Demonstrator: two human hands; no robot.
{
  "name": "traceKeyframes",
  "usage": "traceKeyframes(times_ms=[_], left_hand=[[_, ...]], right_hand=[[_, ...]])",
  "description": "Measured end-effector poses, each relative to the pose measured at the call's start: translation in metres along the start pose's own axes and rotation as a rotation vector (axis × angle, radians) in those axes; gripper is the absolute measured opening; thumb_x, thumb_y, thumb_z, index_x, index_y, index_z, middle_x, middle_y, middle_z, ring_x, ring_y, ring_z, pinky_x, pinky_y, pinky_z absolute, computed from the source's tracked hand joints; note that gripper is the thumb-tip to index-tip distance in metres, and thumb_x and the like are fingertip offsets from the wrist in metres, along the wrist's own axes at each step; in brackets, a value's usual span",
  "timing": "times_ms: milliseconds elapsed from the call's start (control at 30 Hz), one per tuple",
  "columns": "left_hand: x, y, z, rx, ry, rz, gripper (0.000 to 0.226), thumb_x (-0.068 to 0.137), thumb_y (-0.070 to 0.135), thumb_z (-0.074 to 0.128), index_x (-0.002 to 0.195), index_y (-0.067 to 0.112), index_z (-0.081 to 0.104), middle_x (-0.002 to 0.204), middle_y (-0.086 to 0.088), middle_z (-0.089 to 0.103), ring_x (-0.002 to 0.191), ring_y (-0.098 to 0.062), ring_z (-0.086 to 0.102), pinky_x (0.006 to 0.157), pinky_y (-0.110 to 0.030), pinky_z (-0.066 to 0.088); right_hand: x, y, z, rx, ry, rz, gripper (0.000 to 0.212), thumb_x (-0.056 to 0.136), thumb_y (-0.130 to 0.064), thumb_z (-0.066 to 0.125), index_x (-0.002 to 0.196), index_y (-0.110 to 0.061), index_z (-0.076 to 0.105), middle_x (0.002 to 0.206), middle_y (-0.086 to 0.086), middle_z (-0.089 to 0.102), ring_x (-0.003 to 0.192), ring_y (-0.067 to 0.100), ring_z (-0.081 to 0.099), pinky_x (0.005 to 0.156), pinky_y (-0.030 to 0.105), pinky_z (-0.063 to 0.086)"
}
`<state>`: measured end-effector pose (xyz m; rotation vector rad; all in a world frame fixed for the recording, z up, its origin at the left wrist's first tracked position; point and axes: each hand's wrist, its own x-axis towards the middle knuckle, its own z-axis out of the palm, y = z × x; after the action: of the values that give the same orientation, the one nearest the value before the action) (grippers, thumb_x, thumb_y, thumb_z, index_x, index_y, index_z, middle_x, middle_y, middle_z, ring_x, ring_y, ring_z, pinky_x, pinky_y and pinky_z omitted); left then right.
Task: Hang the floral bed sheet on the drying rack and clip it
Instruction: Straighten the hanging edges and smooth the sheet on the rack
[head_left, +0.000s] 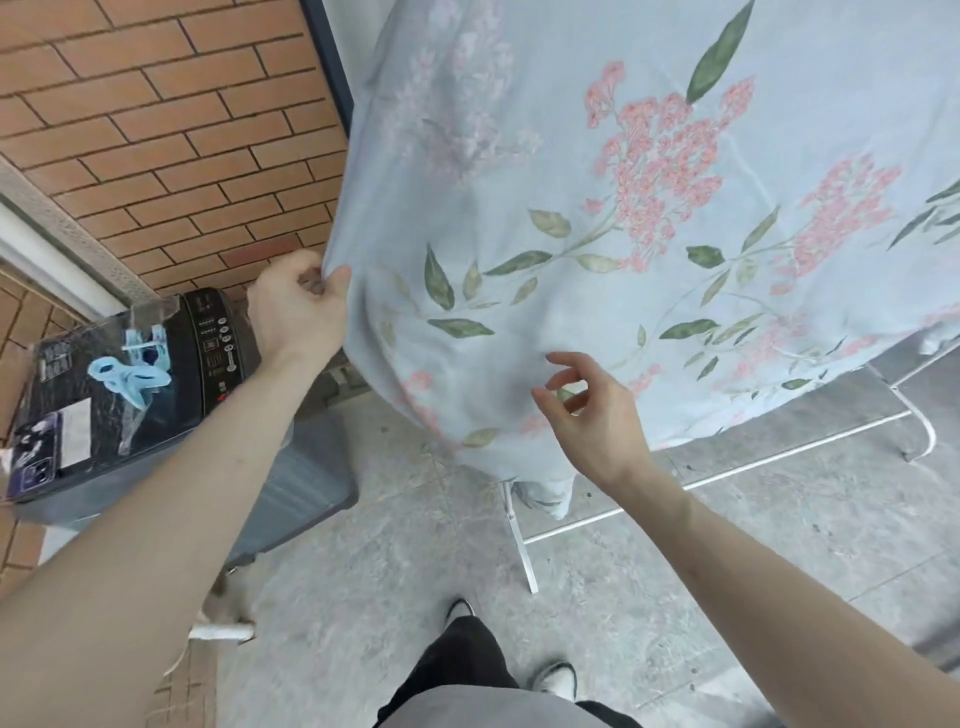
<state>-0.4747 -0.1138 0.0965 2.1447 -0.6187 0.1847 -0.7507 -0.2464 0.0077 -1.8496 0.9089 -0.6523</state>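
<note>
The sheet (623, 234) already hangs over the drying rack (727, 470), draped down toward the floor, with its free side edge running from about 12 o'clock to 6 o'clock along the left of the cloth. The left hand (298, 306) pinches that edge, thumb and fingers curled on the fabric, so the cloth sits at its 3 o'clock. The right hand (587, 410) hovers in front of the lower part of the sheet, fingers loosely spread and holding nothing; whether its fingertips touch the cloth cannot be told. The blue clips (130, 376) lie on the lid of the washing machine (218, 332), at about 8 o'clock from the left hand and near it, well apart from the right hand. Clipping is probably next, and the left hand is the nearer one to the clips, though it would have to let go of the edge first.
</note>
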Motion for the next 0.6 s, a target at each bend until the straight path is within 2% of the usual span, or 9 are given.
traceKeyframes(times_ms=[33,100,167,233,300,400,467,533,600], left_hand=[[-0.001,0.003,0.002,0.011,0.016,0.023,0.016,0.083,0.040,0.070,0.093,0.028,0.068,0.097,0.007,0.071,0.076,-0.013,0.070,0.083,-0.035,0.057],[-0.018,0.013,0.004,-0.003,0.059,0.047,0.030,0.080,0.032,0.076,0.102,0.023,0.058,0.108,0.004,0.062,0.070,-0.012,0.064,0.079,-0.031,0.051],[-0.053,0.017,0.012,-0.054,0.003,0.054,0.036,0.078,0.025,0.080,0.099,0.022,0.051,0.101,0.001,0.060,0.066,-0.014,0.060,0.073,-0.036,0.051],[-0.095,0.015,0.029,-0.040,-0.200,0.104,0.031,0.079,0.021,0.079,0.095,0.025,0.053,0.092,0.005,0.062,0.067,-0.009,0.060,0.069,-0.035,0.052],[-0.123,0.006,0.050,-0.010,-0.442,0.096,0.032,0.080,0.025,0.079,0.099,0.030,0.054,0.098,0.012,0.061,0.074,-0.003,0.062,0.069,-0.030,0.051],[-0.138,-0.008,0.075,-0.025,-0.683,-0.101,0.046,0.077,0.039,0.083,0.112,0.032,0.054,0.110,0.017,0.057,0.086,-0.002,0.063,0.072,-0.021,0.047],[-0.140,-0.017,0.091,-0.030,-0.731,-0.209,0.054,0.076,0.045,0.085,0.117,0.031,0.054,0.112,0.017,0.057,0.089,-0.002,0.063,0.072,-0.020,0.045],[-0.147,-0.030,0.107,-0.005,-0.766,-0.282,0.054,0.075,0.043,0.087,0.115,0.028,0.055,0.111,0.014,0.061,0.094,-0.006,0.064,0.074,-0.023,0.046],[-0.155,-0.040,0.126,0.035,-0.830,-0.383,0.057,0.067,0.049,0.086,0.111,0.025,0.058,0.107,0.010,0.065,0.100,-0.012,0.065,0.082,-0.029,0.051]], right_hand=[[-0.001,0.001,0.000,-0.012,0.006,-0.002,0.039,0.092,-0.032,0.074,0.128,-0.037,0.061,0.102,-0.014,0.066,0.073,0.005,0.066,0.068,0.021,0.053],[-0.003,0.006,0.001,-0.049,0.007,-0.014,0.050,0.091,-0.035,0.075,0.136,-0.042,0.055,0.108,-0.017,0.064,0.076,0.003,0.066,0.069,0.021,0.053],[-0.004,0.010,0.004,-0.078,-0.036,-0.031,0.056,0.092,-0.037,0.073,0.142,-0.045,0.049,0.114,-0.019,0.062,0.077,0.002,0.066,0.075,0.025,0.054],[-0.004,0.013,0.008,-0.127,-0.101,-0.060,0.058,0.095,-0.035,0.070,0.147,-0.046,0.047,0.118,-0.021,0.059,0.078,0.002,0.066,0.084,0.029,0.054],[-0.004,0.017,0.010,-0.158,-0.135,-0.063,0.055,0.096,-0.031,0.068,0.145,-0.045,0.049,0.119,-0.021,0.058,0.077,0.003,0.066,0.088,0.033,0.055],[-0.005,0.031,0.004,-0.131,-0.079,-0.003,0.048,0.096,-0.024,0.066,0.140,-0.042,0.056,0.116,-0.019,0.059,0.078,0.004,0.065,0.084,0.035,0.056],[-0.009,0.043,-0.005,-0.104,-0.040,0.052,0.048,0.095,-0.022,0.066,0.139,-0.042,0.057,0.115,-0.018,0.060,0.080,0.004,0.065,0.083,0.033,0.056],[-0.015,0.057,-0.014,-0.106,-0.020,0.105,0.049,0.096,-0.022,0.066,0.139,-0.042,0.057,0.116,-0.019,0.060,0.079,0.003,0.065,0.079,0.027,0.053],[-0.018,0.072,-0.025,-0.143,0.003,0.175,0.048,0.096,-0.024,0.067,0.140,-0.040,0.056,0.118,-0.017,0.061,0.077,0.001,0.065,0.078,0.026,0.052]])
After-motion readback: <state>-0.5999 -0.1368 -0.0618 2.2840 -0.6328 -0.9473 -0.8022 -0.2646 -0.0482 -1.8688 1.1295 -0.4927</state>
